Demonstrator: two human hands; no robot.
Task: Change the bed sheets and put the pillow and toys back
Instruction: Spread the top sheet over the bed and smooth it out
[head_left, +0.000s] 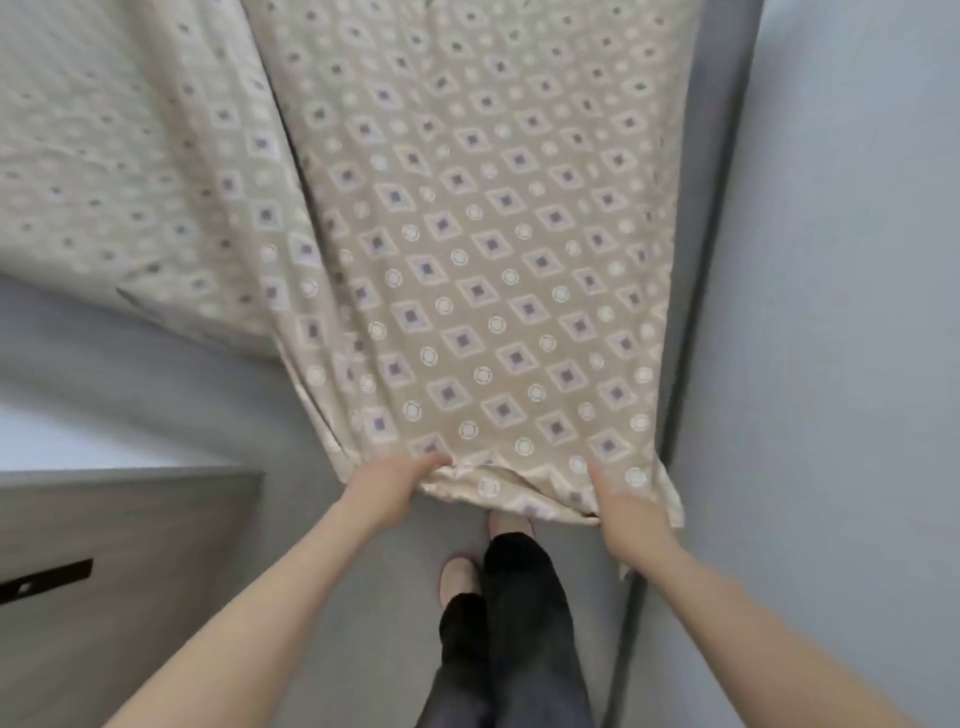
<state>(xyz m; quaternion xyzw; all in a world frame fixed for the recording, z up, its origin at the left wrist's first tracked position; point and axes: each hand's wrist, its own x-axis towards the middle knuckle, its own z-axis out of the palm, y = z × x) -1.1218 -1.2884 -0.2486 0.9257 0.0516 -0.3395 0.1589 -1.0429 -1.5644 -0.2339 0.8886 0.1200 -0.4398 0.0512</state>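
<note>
A beige bed sheet (483, 249) printed with purple diamonds and white circles stretches away from me, its near edge lifted off the floor. My left hand (395, 486) grips the near edge on the left, fingers curled into the bunched cloth. My right hand (621, 512) holds the same edge on the right, thumb on top. A paler part of the sheet (119, 171), reverse side up, lies spread at the left. No pillow or toys are in view.
Below the sheet's edge are my feet in pale slippers (460, 579) and dark trousers on a grey floor. A grey wall (831, 312) runs along the right. A wooden cabinet with a black handle (47, 579) stands at the lower left.
</note>
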